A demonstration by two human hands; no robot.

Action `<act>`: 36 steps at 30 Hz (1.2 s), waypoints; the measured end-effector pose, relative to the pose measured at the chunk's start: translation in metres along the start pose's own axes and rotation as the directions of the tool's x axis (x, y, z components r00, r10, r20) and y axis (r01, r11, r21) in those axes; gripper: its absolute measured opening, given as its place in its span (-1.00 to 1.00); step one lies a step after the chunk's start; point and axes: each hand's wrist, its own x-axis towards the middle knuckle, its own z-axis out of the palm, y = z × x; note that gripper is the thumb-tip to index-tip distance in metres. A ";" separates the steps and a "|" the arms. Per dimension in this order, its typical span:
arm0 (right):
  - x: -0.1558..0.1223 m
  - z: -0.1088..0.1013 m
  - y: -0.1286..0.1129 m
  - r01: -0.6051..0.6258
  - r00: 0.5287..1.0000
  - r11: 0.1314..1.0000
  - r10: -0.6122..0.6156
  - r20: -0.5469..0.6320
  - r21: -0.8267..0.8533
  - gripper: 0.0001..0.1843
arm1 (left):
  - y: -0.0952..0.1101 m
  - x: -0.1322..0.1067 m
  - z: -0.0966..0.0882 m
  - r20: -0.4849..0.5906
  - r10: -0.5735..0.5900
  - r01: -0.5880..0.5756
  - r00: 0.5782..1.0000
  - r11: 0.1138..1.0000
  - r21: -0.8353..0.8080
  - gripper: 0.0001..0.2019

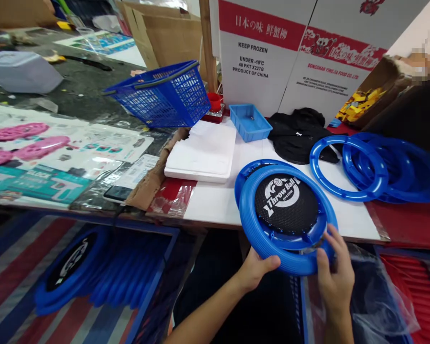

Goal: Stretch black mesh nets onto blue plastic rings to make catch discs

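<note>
A ribbed blue ring (252, 234) is tilted over the table's front edge in my hands. Through its opening shows a black mesh disc (304, 210) printed "Throw Ball", set in a smooth blue frame. Another blue rim peeks out behind it at the upper left. My left hand (255, 271) grips the ring's lower edge, thumb on top and fingers hidden beneath. At the lower right edge, my right hand (338, 274) has its fingers and thumb curled around the ring's rim.
Loose blue rings (349, 193) lie at right beside black cloth (297, 136). Behind stand a small blue tray (252, 131), white foam block (200, 162), blue basket (165, 98) and white carton (254, 86). Below left, a crate holds several blue discs (71, 267); red pieces (412, 291) sit lower right.
</note>
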 end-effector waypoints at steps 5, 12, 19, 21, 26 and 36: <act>0.005 -0.013 -0.005 0.637 0.737 0.769 -0.586 0.338 -0.056 -0.45 | 0.008 0.001 0.016 0.004 -0.005 0.006 1.000 0.997 -0.074 -0.25; 0.017 -0.002 -0.007 0.826 0.489 0.560 -0.662 0.568 -0.059 -0.43 | -0.014 -0.012 0.006 -0.012 -0.054 0.052 0.998 0.986 -0.158 -0.28; 0.019 -0.010 -0.004 0.862 0.443 0.503 -0.694 0.567 -0.058 -0.58 | 0.006 -0.001 -0.013 0.558 -0.276 0.160 0.782 0.956 0.247 -0.11; 0.026 -0.020 0.002 0.858 0.418 0.512 -0.655 0.630 -0.036 -0.54 | 0.028 0.006 -0.031 0.602 -0.345 0.123 0.720 0.917 0.378 -0.12; 0.032 -0.035 0.009 0.831 0.407 0.555 -0.567 0.716 -0.034 -0.52 | 0.068 0.009 -0.063 0.157 -0.111 0.087 0.981 0.985 0.151 -0.29; 0.058 -0.039 -0.009 0.843 0.360 0.537 -0.600 0.714 0.025 -0.30 | 0.074 0.004 -0.028 0.036 -0.195 0.192 0.980 0.978 0.080 -0.12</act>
